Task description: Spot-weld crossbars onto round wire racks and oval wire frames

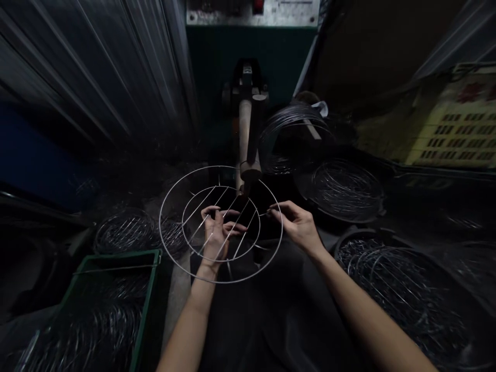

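Observation:
A round wire rack (279, 243) with an outer ring, an inner ring and several parallel bars is held level under the machine's electrode arm (250, 168). My left hand (217, 232) is beneath the rack, its fingers closed on the bars from below. At the rack's right side my right hand (300, 225) pinches a short wire piece (264, 214) between thumb and finger, lying between the inner and outer rings. The electrode's lower tip is dark and close to the inner ring's far edge.
Left stands a green crate (149, 299) of bent wires, with wire rings (126, 231) behind it. On the right are a tub (343, 240) of short wires, a tray (349, 191) of wire pieces, hanging wire hoops (296, 113) and a yellow crate (457, 129).

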`<state>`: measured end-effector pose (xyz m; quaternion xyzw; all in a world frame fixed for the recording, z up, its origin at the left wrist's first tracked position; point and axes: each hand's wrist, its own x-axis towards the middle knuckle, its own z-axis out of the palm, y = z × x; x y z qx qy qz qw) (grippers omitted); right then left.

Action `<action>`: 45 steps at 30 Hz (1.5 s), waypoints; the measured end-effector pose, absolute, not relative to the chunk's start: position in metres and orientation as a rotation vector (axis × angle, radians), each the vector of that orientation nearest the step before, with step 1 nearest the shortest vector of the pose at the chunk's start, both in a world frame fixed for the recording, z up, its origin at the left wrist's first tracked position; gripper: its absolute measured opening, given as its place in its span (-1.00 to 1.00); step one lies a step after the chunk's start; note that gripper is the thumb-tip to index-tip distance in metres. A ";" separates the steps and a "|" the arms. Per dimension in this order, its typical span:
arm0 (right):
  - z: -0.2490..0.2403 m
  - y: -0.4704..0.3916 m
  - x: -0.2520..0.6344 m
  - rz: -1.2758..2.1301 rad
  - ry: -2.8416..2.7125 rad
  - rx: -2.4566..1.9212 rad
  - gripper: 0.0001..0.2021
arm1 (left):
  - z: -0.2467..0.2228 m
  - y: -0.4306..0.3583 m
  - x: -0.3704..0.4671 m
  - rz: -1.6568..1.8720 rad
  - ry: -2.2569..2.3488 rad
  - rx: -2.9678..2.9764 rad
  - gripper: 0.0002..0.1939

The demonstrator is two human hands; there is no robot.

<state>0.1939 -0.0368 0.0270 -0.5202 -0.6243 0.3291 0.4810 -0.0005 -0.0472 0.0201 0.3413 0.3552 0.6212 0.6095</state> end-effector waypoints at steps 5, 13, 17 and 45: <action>0.028 0.004 0.184 0.827 -1.541 -1.175 -0.76 | 0.011 -0.049 0.021 1.762 0.874 0.755 -0.67; 0.035 0.030 0.168 0.695 -1.628 -1.175 -0.84 | 0.005 -0.031 0.021 1.884 0.875 0.788 -0.76; 0.038 0.032 0.168 0.644 -1.651 -1.197 -0.84 | 0.003 -0.028 0.022 1.876 0.893 0.783 -0.74; 0.023 -0.052 0.187 0.890 -1.450 -1.268 -0.78 | 0.012 -0.029 -0.020 1.151 0.528 0.574 -0.44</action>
